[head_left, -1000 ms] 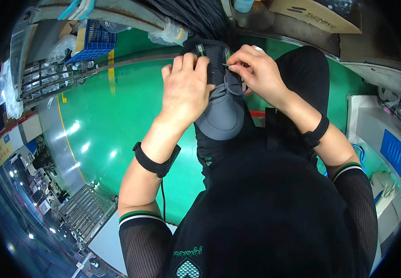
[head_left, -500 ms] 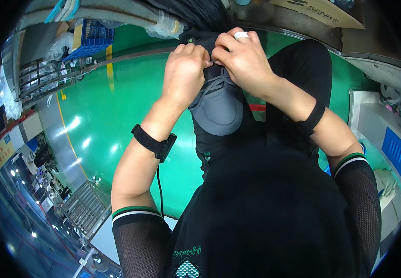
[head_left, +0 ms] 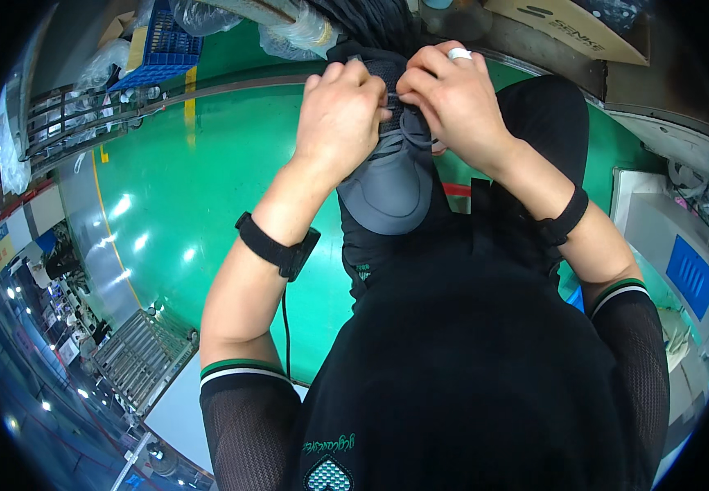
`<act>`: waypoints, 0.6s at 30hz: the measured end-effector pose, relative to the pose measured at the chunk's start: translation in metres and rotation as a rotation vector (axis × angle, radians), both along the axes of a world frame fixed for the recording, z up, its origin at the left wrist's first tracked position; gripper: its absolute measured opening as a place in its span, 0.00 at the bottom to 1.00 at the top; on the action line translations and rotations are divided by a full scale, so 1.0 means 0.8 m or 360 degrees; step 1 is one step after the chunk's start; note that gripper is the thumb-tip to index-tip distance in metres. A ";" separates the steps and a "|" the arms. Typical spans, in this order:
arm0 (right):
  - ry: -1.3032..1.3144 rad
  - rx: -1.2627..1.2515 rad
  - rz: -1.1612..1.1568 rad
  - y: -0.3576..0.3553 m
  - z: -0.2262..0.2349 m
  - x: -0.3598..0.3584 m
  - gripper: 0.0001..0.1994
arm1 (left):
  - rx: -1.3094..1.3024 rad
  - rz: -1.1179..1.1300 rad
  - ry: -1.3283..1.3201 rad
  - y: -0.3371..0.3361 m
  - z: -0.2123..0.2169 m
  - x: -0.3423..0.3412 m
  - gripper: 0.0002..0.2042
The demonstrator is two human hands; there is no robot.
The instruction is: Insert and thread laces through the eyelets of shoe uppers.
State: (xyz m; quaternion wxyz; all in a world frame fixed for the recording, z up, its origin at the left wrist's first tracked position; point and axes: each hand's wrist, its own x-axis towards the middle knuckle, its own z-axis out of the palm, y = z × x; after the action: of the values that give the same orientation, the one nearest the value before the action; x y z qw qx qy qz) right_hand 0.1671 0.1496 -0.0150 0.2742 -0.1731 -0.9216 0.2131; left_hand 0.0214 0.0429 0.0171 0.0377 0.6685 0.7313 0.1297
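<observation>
A dark grey sneaker [head_left: 387, 196] rests on my black-clad leg, its rounded toe pointing back at me. Grey shoelaces [head_left: 410, 132] cross its upper, and the padded tongue shows between my hands. My left hand [head_left: 340, 110] is closed at the left edge of the lacing, thumb and forefinger pinched on a lace. Opposite it, my right hand [head_left: 457, 98] has its fingertips pinched on the lacing at the right edge; it wears a white ring-like band. The lace ends are mostly hidden behind my fingers.
A cardboard box [head_left: 571, 29] stands on a metal surface at the far right. A blue plastic crate [head_left: 162, 49] and clear plastic bags lie at the far left by a metal rail. Green floor [head_left: 232, 204] spreads on the left. A grey cabinet [head_left: 666, 221] stands right.
My hands have parted slightly, where before their fingertips met over the lacing. More of the tongue now shows between them. The sneaker stays in about the same place.
</observation>
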 end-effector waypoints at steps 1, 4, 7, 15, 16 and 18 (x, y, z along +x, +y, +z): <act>0.0006 0.0038 0.0059 -0.004 0.001 -0.004 0.03 | -0.0137 -0.0013 0.0004 0.001 -0.005 -0.003 0.09; -0.0032 0.0186 0.0153 -0.008 -0.005 -0.015 0.02 | 0.0085 0.0202 -0.0326 -0.001 -0.024 -0.016 0.05; -0.0043 0.0363 0.0195 -0.009 -0.009 -0.031 0.03 | 0.0246 0.0351 -0.0507 -0.003 -0.024 -0.018 0.04; -0.0018 -0.0438 0.0427 0.002 -0.030 -0.028 0.03 | 0.0275 0.0192 -0.0180 -0.037 0.017 -0.013 0.05; -0.0078 -0.0381 0.0351 -0.003 -0.021 -0.023 0.04 | 0.0100 0.0147 -0.0029 -0.055 0.018 -0.013 0.05; -0.0225 -0.0397 0.0222 -0.009 -0.007 -0.025 0.10 | 0.0063 0.0253 0.0156 -0.068 0.016 -0.005 0.05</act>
State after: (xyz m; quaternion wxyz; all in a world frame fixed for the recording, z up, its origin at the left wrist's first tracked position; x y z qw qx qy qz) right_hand 0.1471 0.1425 -0.0205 0.1696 -0.1558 -0.9149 0.3317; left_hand 0.0177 -0.0111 0.0299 -0.0217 0.6146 0.7803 0.1137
